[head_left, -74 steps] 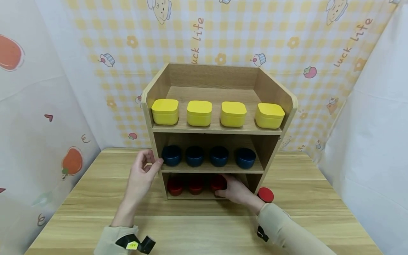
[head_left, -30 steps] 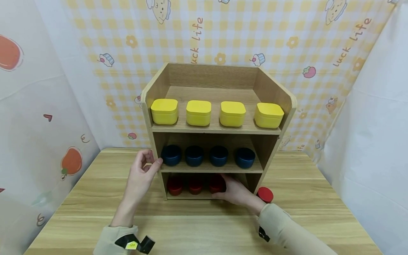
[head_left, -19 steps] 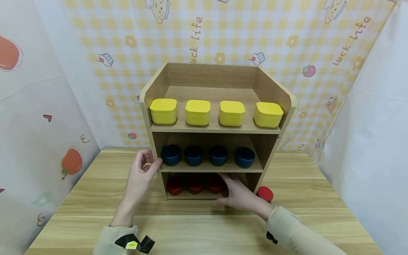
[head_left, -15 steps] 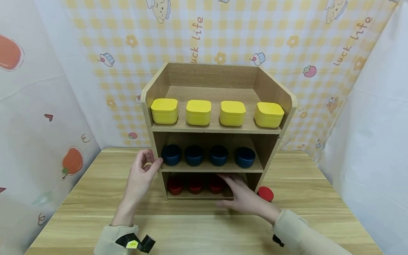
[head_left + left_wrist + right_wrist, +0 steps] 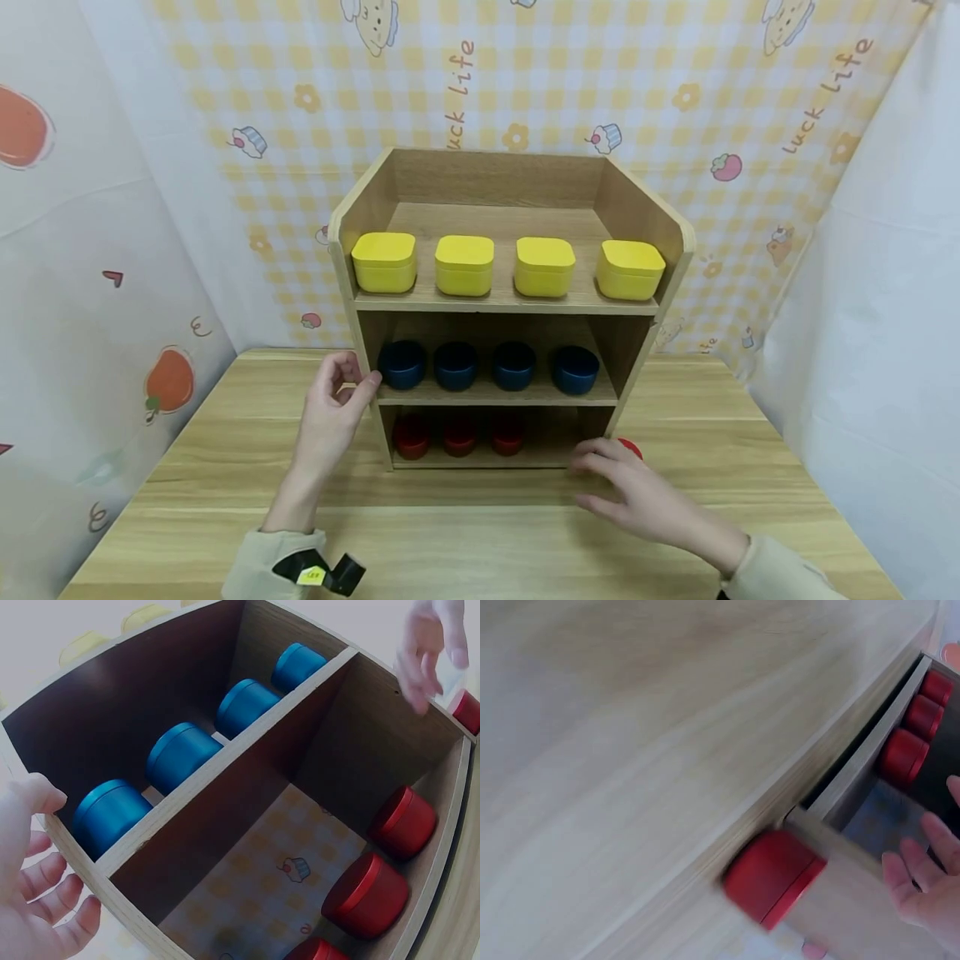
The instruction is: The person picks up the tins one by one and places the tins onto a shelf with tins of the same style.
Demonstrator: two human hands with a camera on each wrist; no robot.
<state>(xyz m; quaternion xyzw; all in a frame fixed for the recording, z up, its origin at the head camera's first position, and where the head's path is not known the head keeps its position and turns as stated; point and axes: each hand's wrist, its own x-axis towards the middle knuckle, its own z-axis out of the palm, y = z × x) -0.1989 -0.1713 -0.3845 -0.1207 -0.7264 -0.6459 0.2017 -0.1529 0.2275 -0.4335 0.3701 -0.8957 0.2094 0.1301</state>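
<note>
My left hand (image 5: 330, 417) stays at the left side panel of the small wooden shelf (image 5: 495, 307), thumb on its front edge and bent fingers along the outside. In the left wrist view, the thumb (image 5: 41, 793) lies on that edge. My right hand (image 5: 637, 496), fingers spread and slightly bent, holds nothing in front of the shelf's lower right corner. It partly covers a round red tin (image 5: 630, 447) on the table, which the right wrist view shows beside the shelf's side panel. Three more red tins (image 5: 460, 436) stand in a row on the bottom tier, its right end bare.
Several blue tins (image 5: 513, 365) line the middle tier, and several yellow square boxes (image 5: 465, 267) the top one. The wooden table (image 5: 450, 542) stretches in front of the shelf. Behind hangs a checked cloth (image 5: 525, 75); white cloths flank both sides.
My right hand has let go of the third red tin on the bottom tier, leaving it there, and has moved out to the right, over the tin on the table. My left hand stays put.
</note>
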